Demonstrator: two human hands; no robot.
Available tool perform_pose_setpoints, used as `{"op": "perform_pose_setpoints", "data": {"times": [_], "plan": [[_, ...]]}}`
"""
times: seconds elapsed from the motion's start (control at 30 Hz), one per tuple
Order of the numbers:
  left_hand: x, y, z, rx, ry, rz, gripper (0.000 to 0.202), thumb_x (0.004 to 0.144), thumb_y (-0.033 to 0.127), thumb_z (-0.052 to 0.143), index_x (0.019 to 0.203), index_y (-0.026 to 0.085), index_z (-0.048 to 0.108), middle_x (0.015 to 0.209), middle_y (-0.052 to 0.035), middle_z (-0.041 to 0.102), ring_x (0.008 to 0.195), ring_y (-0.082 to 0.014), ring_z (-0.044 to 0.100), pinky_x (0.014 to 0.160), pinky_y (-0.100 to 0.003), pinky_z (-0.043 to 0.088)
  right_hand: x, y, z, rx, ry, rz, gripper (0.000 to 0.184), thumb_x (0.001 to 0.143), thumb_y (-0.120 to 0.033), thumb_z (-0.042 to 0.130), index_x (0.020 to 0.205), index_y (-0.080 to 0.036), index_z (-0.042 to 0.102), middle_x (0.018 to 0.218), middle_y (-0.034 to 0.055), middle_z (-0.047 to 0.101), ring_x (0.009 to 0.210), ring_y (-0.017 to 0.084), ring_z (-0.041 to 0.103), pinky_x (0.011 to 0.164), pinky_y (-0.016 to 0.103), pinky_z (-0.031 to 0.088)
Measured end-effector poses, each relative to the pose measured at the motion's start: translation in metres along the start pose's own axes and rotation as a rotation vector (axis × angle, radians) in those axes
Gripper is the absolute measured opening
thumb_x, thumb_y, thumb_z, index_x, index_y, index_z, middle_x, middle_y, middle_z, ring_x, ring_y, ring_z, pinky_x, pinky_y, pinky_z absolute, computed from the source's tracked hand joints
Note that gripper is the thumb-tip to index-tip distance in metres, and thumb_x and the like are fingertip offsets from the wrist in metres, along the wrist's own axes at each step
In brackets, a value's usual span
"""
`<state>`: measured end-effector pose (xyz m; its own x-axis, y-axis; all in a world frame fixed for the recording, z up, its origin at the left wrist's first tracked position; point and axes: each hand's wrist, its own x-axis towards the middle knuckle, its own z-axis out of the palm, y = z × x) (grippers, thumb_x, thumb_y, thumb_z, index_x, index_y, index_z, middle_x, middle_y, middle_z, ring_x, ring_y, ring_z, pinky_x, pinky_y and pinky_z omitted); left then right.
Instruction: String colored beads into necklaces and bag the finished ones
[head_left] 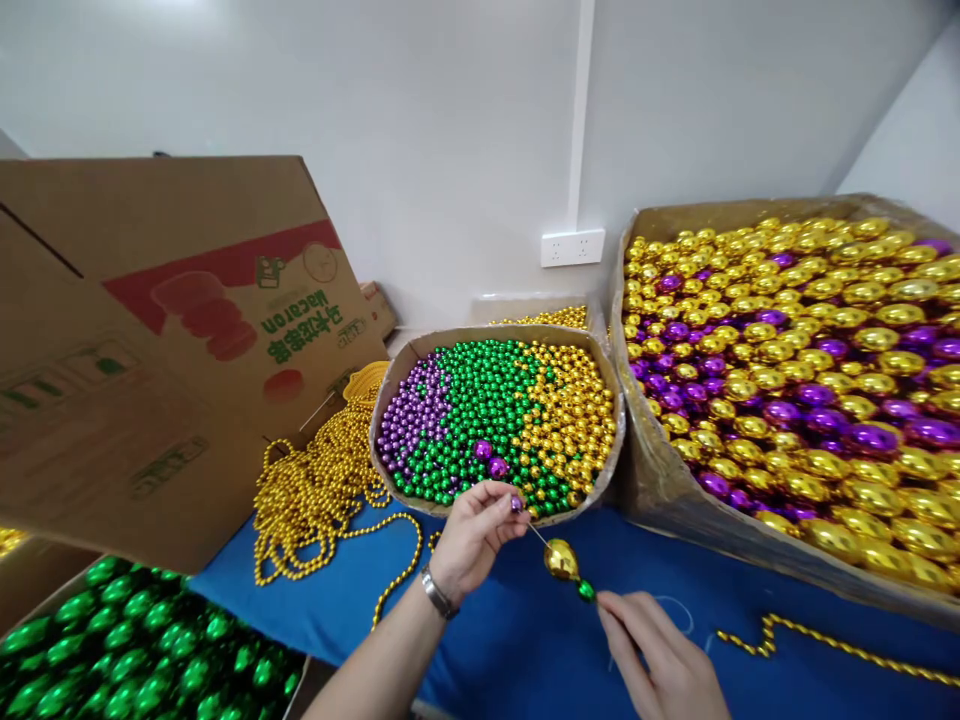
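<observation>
My left hand is closed in a pinch on a thin needle and a small purple bead, just in front of a round cardboard tray of small purple, green and gold beads. On the needle's line sit a large gold bead and a small green bead. My right hand is closed beside the green bead, pinching the string end. A wristwatch is on my left wrist. Both hands hover over a blue cloth.
A big box of large gold and purple beads stands on the right. Gold bead strands pile on the left, another strand lies at right. A box of large green beads sits bottom left under a tilted cardboard carton.
</observation>
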<state>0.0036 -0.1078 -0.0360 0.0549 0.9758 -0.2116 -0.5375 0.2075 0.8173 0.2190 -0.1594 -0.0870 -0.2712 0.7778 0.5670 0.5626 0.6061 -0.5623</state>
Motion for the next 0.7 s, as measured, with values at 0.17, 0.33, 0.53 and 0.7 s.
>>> {"op": "perform_pose_setpoints", "data": {"times": [0.17,0.33,0.53,0.7], "plan": [[-0.005,-0.001,0.002,0.159,0.01,0.118,0.02,0.071,0.025,0.073,0.086,0.014,0.064,0.077,-0.0035,0.066,0.071,-0.0124,0.063,0.067,-0.024,0.049,0.0,-0.002,-0.001,-0.013,-0.01,0.003,0.024,0.094,-0.031,0.04,0.097,-0.02,0.061,0.077,0.0038,0.065,0.067,0.012,0.065,0.061,0.019,0.051],[-0.016,-0.02,0.002,0.325,-0.045,0.141,0.023,0.07,0.025,0.074,0.09,0.017,0.065,0.081,-0.003,0.067,0.073,-0.0117,0.061,0.069,-0.023,0.048,-0.012,0.008,0.009,-0.029,-0.015,0.004,0.023,0.094,-0.03,0.038,0.097,-0.021,0.06,0.081,0.0032,0.067,0.072,0.013,0.067,0.066,0.02,0.052],[-0.029,-0.056,-0.009,0.625,-0.003,0.236,0.016,0.077,0.033,0.065,0.079,0.018,0.069,0.089,-0.0082,0.069,0.079,-0.0171,0.062,0.069,-0.026,0.048,-0.028,0.031,0.023,-0.161,-0.078,0.045,0.027,0.094,-0.03,0.033,0.108,-0.02,0.055,0.092,0.0035,0.07,0.079,0.012,0.069,0.065,0.018,0.055],[-0.046,-0.049,0.003,0.731,-0.003,0.358,0.017,0.079,0.034,0.063,0.085,0.02,0.071,0.087,-0.0086,0.069,0.078,-0.0178,0.064,0.068,-0.027,0.05,-0.021,0.026,0.02,-0.231,-0.14,-0.121,0.035,0.094,-0.035,0.036,0.119,-0.021,0.056,0.106,0.0054,0.067,0.091,0.015,0.067,0.075,0.022,0.053]]}}
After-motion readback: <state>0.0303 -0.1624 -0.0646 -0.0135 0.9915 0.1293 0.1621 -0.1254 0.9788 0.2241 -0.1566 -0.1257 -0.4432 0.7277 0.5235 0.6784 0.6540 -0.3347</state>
